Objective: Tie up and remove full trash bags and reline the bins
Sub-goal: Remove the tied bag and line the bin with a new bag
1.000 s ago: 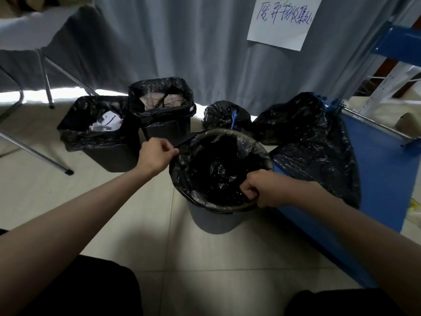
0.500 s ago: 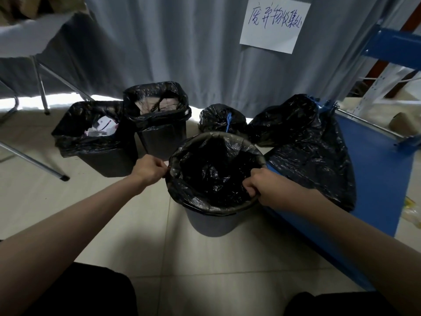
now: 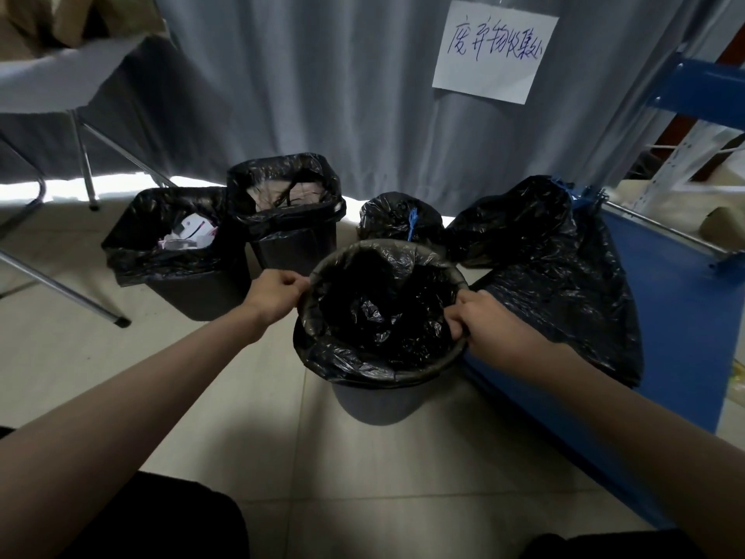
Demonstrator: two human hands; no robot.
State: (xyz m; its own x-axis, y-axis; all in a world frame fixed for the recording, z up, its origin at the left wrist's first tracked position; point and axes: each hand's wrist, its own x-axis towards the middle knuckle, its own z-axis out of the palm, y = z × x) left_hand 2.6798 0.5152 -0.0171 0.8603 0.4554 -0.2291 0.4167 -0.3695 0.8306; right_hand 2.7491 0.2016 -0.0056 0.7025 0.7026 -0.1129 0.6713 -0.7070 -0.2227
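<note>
Relining is where we are: our left hand [image 3: 274, 294] pinches the black liner [image 3: 379, 316] at the left side of the round bin's [image 3: 375, 401] rim, and our right hand [image 3: 481, 326] grips liner and rim together on the right. The bin stands on the floor, just beside the blue rack [image 3: 661, 316], right in front of us. The plastic is folded over the rim nearly all the way round, though it bunches loosely along the near edge and billows up inside, not yet seated.

Behind it, near the curtain, two square bins [image 3: 193, 284] [image 3: 294, 244] hold rubbish in their liners, not yet tied. A small knotted bag [image 3: 397, 217] with a blue tie sits between them and a big black bag [image 3: 544, 268] slumped on the rack.

Next, by our reckoning, we tug the fold down evenly, press the trapped air out so the liner sits against the bottom, then turn to the two full bins. Gentle pulls are wanted, since thin film like this looks apt to tear on the rim.
</note>
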